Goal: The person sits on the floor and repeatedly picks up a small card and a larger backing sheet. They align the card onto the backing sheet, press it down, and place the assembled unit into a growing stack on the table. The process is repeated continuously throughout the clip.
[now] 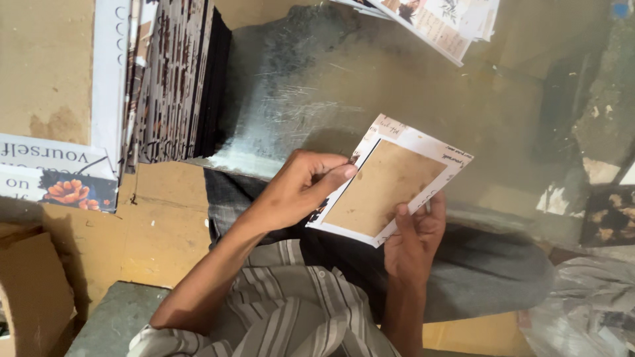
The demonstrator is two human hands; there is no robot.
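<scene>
Going left to right: far out to the left of the fingers there's a floral printed sheet (56, 178) lying on brown board, and next to it a tall stack of printed sheets (169, 76) standing on edge, too many to count. Below those, off the left elbow, the corner of a cardboard box (30, 284) pokes in.

Then the left hand (294, 188). Its fingers (334, 175) are curled and pressed together, thumb pinching the left edge of the card (387, 185), right where the white printed border folds over the brown board. The card is one piece: a brown rectangle of board sitting on a slightly bigger printed sheet, held up tilted over the lap, clear of the scratched glass bench (297, 86) behind it.

The right hand (413, 238) sits under the card's lower right corner, thumb on the front face, the other fingers hidden behind it, so it's clamping the card from below.

How far along it is: my guess is mid-wrap. The top and right borders look like they're lying flat and open, the left edge is the one being pressed, and I can't tell if any flap is actually stuck down yet.

Up past the fingers at the top edge there's another small pile of printed sheets (436, 23), maybe three or four, hard to say. Far right, crinkled clear plastic wrap (585, 304) on the floor.

Count: one card in hand, two hands, two stacks, one box.
</scene>
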